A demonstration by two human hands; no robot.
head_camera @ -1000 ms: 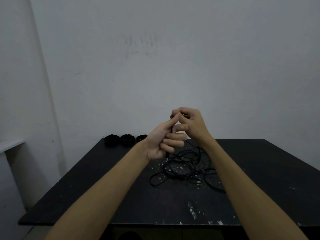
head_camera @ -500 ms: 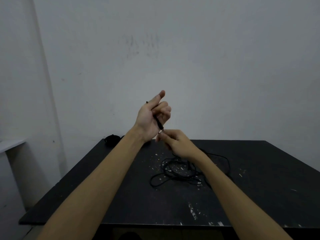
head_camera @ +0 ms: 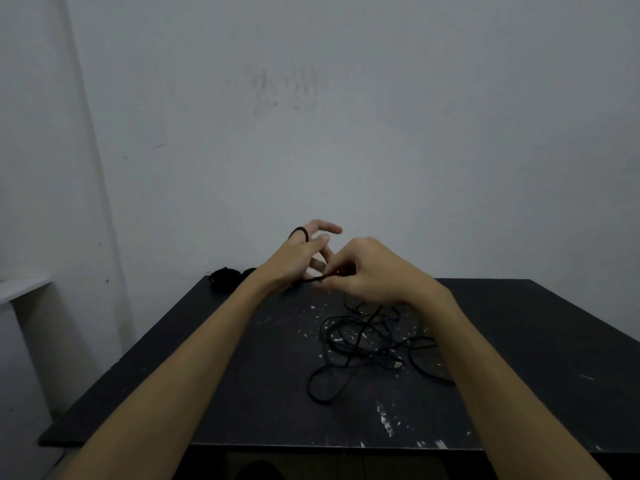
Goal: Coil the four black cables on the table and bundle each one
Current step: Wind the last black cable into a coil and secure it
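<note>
Here, just above the middle of the frame, the left hand is raised with its fingers spread and fairly straight, and a turn of the loose cable loops over the back of them near the fingertips. Presumably the spread fingers serve as a former, so that each turn comes out the same size. The right hand, touching the left from the right, has its fingers curled and pinches the cable where it runs across from the left hand, most likely to feed it on under tension.

From that pinch the cable drops into a loose tangle on the black table, lower right of centre, between the forearms. So this coil looks barely begun.

Up at the table's far left corner, partly hidden behind the left wrist, lie the finished bundles; how many I cannot tell.
</note>
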